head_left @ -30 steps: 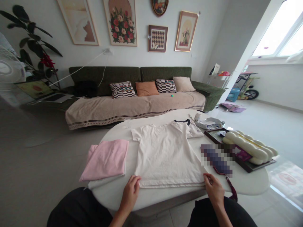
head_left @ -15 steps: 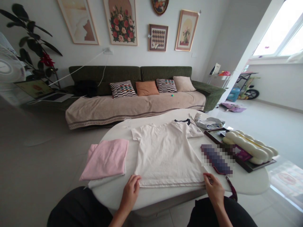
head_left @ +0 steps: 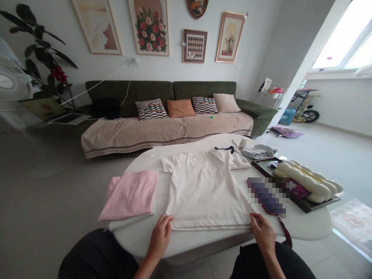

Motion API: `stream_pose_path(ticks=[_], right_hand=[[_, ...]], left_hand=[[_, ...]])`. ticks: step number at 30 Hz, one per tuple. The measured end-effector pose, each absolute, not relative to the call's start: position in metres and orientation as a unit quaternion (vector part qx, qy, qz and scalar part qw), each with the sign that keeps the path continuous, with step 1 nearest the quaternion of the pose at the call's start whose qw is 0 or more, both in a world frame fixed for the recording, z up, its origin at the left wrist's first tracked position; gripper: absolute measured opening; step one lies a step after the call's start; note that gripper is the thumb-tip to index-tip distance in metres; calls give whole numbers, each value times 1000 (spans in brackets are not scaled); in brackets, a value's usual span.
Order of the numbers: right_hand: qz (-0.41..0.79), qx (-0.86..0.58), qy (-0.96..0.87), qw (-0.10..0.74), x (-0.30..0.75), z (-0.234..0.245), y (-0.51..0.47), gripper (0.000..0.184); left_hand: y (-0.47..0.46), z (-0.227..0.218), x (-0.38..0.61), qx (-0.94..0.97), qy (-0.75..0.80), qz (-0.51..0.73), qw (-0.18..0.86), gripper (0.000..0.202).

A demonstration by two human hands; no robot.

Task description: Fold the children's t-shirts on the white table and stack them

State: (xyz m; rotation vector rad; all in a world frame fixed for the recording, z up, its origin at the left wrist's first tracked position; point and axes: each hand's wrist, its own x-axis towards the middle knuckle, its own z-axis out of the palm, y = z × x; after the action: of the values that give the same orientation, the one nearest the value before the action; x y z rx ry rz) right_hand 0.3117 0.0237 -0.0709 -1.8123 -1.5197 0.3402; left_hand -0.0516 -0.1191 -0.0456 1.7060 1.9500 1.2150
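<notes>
A white T-shirt point(head_left: 203, 186) lies spread flat on the round white table point(head_left: 302, 223), its hem toward me. My left hand point(head_left: 160, 235) pinches the hem's left corner with its fingers closed on the cloth. My right hand point(head_left: 263, 232) grips the hem's right corner the same way. A folded pink garment point(head_left: 130, 195) rests on another folded white piece at the table's left edge. Beyond the shirt's collar lies a second white garment with a dark neckband point(head_left: 232, 152).
Right of the shirt lie a blurred-out dark object point(head_left: 267, 195) with a strap, a dark tray point(head_left: 305, 203) carrying a cream bubble-shaped cushion point(head_left: 308, 180), and crumpled plastic point(head_left: 257, 151). Behind the table stands a green sofa point(head_left: 174, 112) with cushions; a fan point(head_left: 11, 81) stands at far left.
</notes>
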Motion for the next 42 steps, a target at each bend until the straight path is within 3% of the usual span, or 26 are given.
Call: stream_pose_path(ticks=[24,31,38,42], right_hand=[[128,-694,-608,364,307,-63,19,47],[129,-679,-632,350,316,-45,24,39],[107,-675,-691,235,359,-47,24,37],[12,-650,-734,195,343,-42,21,39]], left_hand=[[-120,-42,-50,588,676,423,138,24],[-126,-9,-55,618,656,372,223,21],[-177,7,-34,634,641,314,298,20],[-185,13,-36,660,611,254,356,30]])
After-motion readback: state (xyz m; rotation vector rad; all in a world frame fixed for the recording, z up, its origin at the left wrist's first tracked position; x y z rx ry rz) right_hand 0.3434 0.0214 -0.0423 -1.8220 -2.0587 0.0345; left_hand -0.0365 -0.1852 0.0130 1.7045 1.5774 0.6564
